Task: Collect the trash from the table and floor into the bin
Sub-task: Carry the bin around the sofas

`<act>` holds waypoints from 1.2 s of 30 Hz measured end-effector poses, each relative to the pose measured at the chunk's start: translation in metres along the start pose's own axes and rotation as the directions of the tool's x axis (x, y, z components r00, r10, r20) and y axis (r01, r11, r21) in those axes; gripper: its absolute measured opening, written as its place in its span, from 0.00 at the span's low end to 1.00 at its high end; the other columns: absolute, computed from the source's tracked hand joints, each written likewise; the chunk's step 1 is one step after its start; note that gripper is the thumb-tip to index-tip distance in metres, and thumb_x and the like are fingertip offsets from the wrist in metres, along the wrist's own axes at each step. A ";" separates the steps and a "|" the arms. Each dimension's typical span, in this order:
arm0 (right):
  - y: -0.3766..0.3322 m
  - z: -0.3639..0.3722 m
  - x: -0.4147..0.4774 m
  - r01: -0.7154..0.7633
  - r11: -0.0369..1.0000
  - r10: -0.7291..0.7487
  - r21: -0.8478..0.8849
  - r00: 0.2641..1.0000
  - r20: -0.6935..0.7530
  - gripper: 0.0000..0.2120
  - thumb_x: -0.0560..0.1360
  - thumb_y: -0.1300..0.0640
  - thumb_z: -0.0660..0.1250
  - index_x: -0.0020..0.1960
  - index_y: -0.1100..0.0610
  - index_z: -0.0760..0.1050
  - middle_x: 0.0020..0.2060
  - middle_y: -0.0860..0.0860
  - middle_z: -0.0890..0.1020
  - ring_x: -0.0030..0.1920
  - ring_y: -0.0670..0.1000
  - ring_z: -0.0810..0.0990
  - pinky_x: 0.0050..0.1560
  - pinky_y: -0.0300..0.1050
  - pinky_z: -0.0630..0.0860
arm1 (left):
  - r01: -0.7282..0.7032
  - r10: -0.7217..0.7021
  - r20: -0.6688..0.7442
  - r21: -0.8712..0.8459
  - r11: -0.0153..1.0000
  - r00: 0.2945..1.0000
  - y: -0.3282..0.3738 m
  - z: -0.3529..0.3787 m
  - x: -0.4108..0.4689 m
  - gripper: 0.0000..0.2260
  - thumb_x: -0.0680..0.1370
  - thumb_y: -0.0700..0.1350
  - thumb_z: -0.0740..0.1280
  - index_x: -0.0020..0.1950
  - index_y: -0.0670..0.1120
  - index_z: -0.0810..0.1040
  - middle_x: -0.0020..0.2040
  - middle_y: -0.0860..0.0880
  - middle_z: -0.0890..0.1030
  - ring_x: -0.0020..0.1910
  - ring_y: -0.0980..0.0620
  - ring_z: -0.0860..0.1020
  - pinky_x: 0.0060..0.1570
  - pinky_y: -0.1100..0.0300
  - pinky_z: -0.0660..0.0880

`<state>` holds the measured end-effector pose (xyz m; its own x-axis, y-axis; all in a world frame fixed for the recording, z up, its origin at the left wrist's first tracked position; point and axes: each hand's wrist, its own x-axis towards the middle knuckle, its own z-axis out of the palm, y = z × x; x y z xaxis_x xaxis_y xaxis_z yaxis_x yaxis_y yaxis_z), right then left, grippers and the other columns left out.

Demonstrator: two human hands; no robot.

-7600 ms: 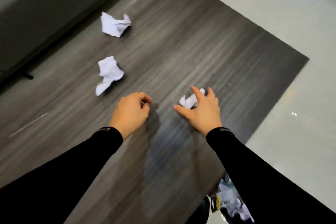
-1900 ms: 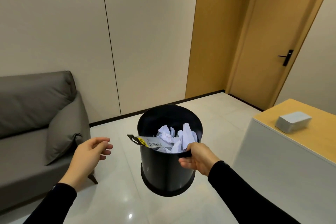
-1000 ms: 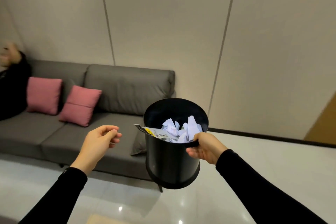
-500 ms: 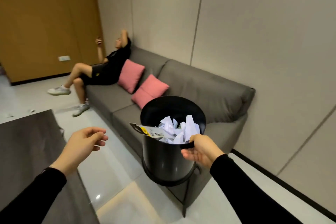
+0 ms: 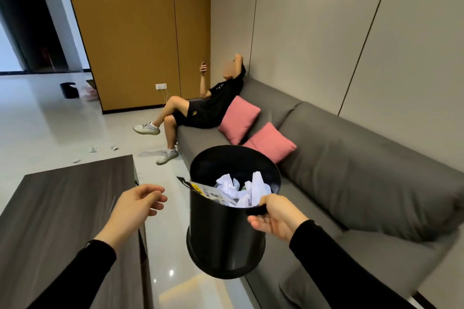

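My right hand [image 5: 275,217] grips the rim of a black round bin [image 5: 226,231] and carries it in the air between the table and the sofa. Crumpled white paper [image 5: 241,189] and a yellow-and-black wrapper [image 5: 200,189] fill the bin. My left hand [image 5: 135,206] hangs empty with loosely curled fingers over the right edge of the dark wooden table [image 5: 62,208]. Small scraps of paper [image 5: 93,149] lie on the pale floor beyond the table's far end.
A grey sofa [image 5: 351,178] with two pink cushions [image 5: 253,128] runs along the right wall. A person [image 5: 200,108] lounges at its far end, feet on the floor. A second black bin [image 5: 69,90] stands far back left. A glossy floor strip separates table and sofa.
My view has swung left from the wall and door to the sofa, the table and the far floor. The bin stays in my right hand; my left hand stays empty.
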<state>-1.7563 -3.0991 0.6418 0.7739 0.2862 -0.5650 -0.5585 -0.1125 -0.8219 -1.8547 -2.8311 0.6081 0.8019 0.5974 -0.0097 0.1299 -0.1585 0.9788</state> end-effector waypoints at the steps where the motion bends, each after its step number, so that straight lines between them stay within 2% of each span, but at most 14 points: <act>1: -0.013 0.009 0.016 -0.001 1.000 0.001 -0.012 1.000 0.011 0.11 0.75 0.67 0.51 0.55 0.65 0.68 0.18 0.56 0.79 0.18 0.50 0.79 0.18 0.37 0.74 | 0.000 0.000 -0.007 -0.005 1.000 1.000 0.003 0.000 0.020 0.07 0.76 0.37 0.63 0.44 0.44 0.81 0.38 0.45 0.84 0.34 0.50 0.80 0.36 0.58 0.75; 5: -0.060 0.041 0.075 0.018 0.999 -0.017 -0.037 0.999 0.035 0.10 0.75 0.67 0.51 0.54 0.65 0.68 0.30 0.60 0.78 0.17 0.51 0.78 0.18 0.38 0.74 | -0.013 0.012 -0.046 -0.018 1.000 0.999 0.015 -0.006 0.091 0.08 0.76 0.37 0.63 0.43 0.45 0.81 0.36 0.47 0.84 0.34 0.50 0.80 0.36 0.58 0.75; 10: -0.108 0.075 0.144 0.027 0.998 -0.024 -0.052 0.997 0.070 0.09 0.76 0.67 0.51 0.53 0.65 0.66 0.31 0.60 0.77 0.17 0.51 0.78 0.17 0.38 0.74 | -0.004 0.003 -0.088 -0.010 1.000 0.996 0.021 -0.014 0.161 0.08 0.76 0.38 0.63 0.43 0.46 0.80 0.37 0.46 0.84 0.35 0.50 0.80 0.37 0.58 0.75; 13: -0.137 0.093 0.189 0.006 0.998 -0.001 -0.067 0.996 0.084 0.09 0.76 0.67 0.51 0.54 0.65 0.66 0.27 0.60 0.78 0.16 0.51 0.78 0.16 0.38 0.73 | 0.018 -0.019 -0.125 -0.007 1.000 0.992 0.018 -0.019 0.195 0.08 0.76 0.38 0.63 0.43 0.46 0.81 0.36 0.48 0.85 0.34 0.52 0.80 0.36 0.60 0.75; 16: -0.161 0.114 0.240 -0.007 0.995 0.019 -0.099 0.992 0.125 0.09 0.76 0.66 0.51 0.54 0.64 0.66 0.31 0.61 0.77 0.16 0.51 0.78 0.16 0.37 0.73 | 0.027 -0.024 -0.172 0.014 1.000 0.985 0.013 -0.022 0.234 0.08 0.76 0.38 0.63 0.44 0.46 0.81 0.37 0.47 0.84 0.34 0.52 0.79 0.34 0.62 0.75; 21: -0.201 0.144 0.323 0.001 0.991 0.027 -0.132 0.978 0.209 0.12 0.76 0.66 0.52 0.58 0.64 0.66 0.33 0.61 0.78 0.18 0.52 0.79 0.17 0.37 0.73 | 0.035 -0.025 -0.268 0.034 0.999 0.963 0.012 -0.025 0.308 0.07 0.76 0.38 0.63 0.45 0.45 0.80 0.37 0.47 0.84 0.34 0.51 0.79 0.37 0.58 0.75; 29: -0.284 0.197 0.426 0.026 0.980 0.043 -0.199 0.941 0.335 0.09 0.75 0.68 0.52 0.54 0.64 0.65 0.33 0.61 0.77 0.18 0.51 0.79 0.17 0.38 0.74 | 0.068 -0.055 -0.408 0.016 0.998 0.912 0.022 -0.032 0.417 0.07 0.76 0.39 0.63 0.44 0.46 0.81 0.37 0.47 0.85 0.34 0.52 0.80 0.37 0.58 0.76; 36: -0.330 0.249 0.504 0.010 0.970 0.084 -0.245 0.925 0.371 0.10 0.75 0.67 0.52 0.56 0.63 0.64 0.36 0.61 0.77 0.18 0.50 0.79 0.18 0.38 0.75 | 0.081 -0.069 -0.447 0.009 0.997 0.892 0.014 -0.046 0.501 0.07 0.77 0.38 0.63 0.45 0.45 0.81 0.39 0.45 0.84 0.36 0.50 0.80 0.38 0.58 0.75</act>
<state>-1.2567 -2.6807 0.6464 0.5582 0.6082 -0.5644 -0.4603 -0.3390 -0.8205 -1.4775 -2.4979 0.6262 0.4452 0.8953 0.0155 0.1998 -0.1162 0.9729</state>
